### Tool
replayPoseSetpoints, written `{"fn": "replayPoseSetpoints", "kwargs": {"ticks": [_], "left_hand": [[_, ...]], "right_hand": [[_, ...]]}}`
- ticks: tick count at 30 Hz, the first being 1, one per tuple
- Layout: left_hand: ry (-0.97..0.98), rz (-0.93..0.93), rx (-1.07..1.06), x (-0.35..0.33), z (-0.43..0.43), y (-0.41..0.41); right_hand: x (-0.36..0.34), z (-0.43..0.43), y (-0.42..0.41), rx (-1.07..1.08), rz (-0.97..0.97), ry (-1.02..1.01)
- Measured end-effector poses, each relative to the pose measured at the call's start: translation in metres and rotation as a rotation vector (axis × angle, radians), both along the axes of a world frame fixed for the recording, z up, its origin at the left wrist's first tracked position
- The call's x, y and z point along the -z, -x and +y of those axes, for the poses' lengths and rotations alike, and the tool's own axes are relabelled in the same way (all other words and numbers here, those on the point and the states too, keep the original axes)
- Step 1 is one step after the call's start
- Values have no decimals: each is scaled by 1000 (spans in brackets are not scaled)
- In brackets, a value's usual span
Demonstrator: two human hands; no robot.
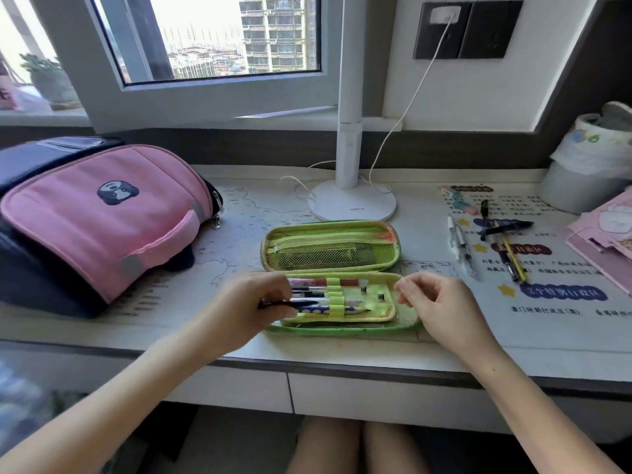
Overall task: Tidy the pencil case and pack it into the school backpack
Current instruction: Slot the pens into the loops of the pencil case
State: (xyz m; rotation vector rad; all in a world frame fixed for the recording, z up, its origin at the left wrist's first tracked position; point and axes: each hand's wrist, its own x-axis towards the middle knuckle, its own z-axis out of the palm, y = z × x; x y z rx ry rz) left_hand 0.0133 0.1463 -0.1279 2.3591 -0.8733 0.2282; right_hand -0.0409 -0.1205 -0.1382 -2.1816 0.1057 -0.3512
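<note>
A green pencil case [383, 313] lies open on the desk, its mesh-pocket lid [330, 248] folded back. Several pens sit under green elastic loops [337, 295] in the near half. My left hand [249, 309] is at the case's left end, fingers closed on a dark pen [290, 303] that lies across the loops. My right hand [441, 309] hovers at the case's right end, fingers loosely curled, holding nothing. A pink and navy backpack [92, 213] lies flat on the desk at the left, apart from the case.
Several loose pens [492, 244] lie on a printed desk mat to the right. A white lamp base [352, 203] with a cable stands behind the case. A lined white bin [581, 176] and pink books [605, 237] are at the far right.
</note>
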Motion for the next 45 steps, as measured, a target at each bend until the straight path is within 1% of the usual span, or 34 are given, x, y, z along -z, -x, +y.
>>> {"fn": "replayPoseSetpoints", "kwargs": {"ticks": [3, 6, 9, 12, 14, 15, 17, 18, 19, 20, 22, 24, 26, 29, 32, 34, 36, 38, 40, 43, 45], "left_hand": [[-57, -66, 100, 10, -28, -5], [-110, -120, 131, 20, -52, -4], [-90, -119, 63, 21, -58, -1], [-42, -61, -12, 20, -43, 0], [-68, -83, -44, 23, -34, 0], [-120, -99, -72, 25, -28, -1], [-242, -78, -100, 30, -21, -4], [-290, -57, -86, 33, -19, -4], [-324, -42, -59, 37, -19, -4], [-343, -36, -29, 39, -20, -4], [-370, -19, 26, 38, -24, -3], [-426, -4, 55, 36, -25, -2], [-464, 0, 64, 33, -26, -3], [-402, 52, 73, 31, -24, -6], [-343, 86, 71, 29, -23, -10], [-308, 75, 67, 27, -25, -13], [-260, 63, 64, 22, -28, -15], [-216, 45, 55, 20, -28, -19], [-161, 40, 34, 17, -27, -22], [-32, 148, -16, 17, -25, -28], [155, 242, -73, 17, -21, -29]], "right_hand": [[2, 2, 1, -7, -10, 26], [3, 1, 1, -8, -21, 44], [5, -4, 1, 2, -17, 62], [5, -10, 3, 10, -13, 80], [3, -25, 3, 100, -58, 108], [3, -34, -1, 195, -101, 147], [5, -62, -14, 458, -159, 271], [7, -77, -23, 588, -135, 338], [8, -92, -33, 686, -50, 405], [9, -104, -42, 745, 75, 460], [10, -121, -59, 764, 306, 510], [13, -132, -73, 748, 433, 507], [13, -136, -80, 711, 504, 497], [9, -141, -77, 579, 606, 572], [0, -137, -57, 447, 641, 662], [-7, -137, -38, 374, 643, 651], [-17, -135, -18, 317, 624, 575], [-30, -127, 2, 250, 549, 472], [-44, -113, 16, 173, 481, 413], [-59, -83, 19, 17, 460, 353], [-65, -57, 13, -100, 435, 333]]}}
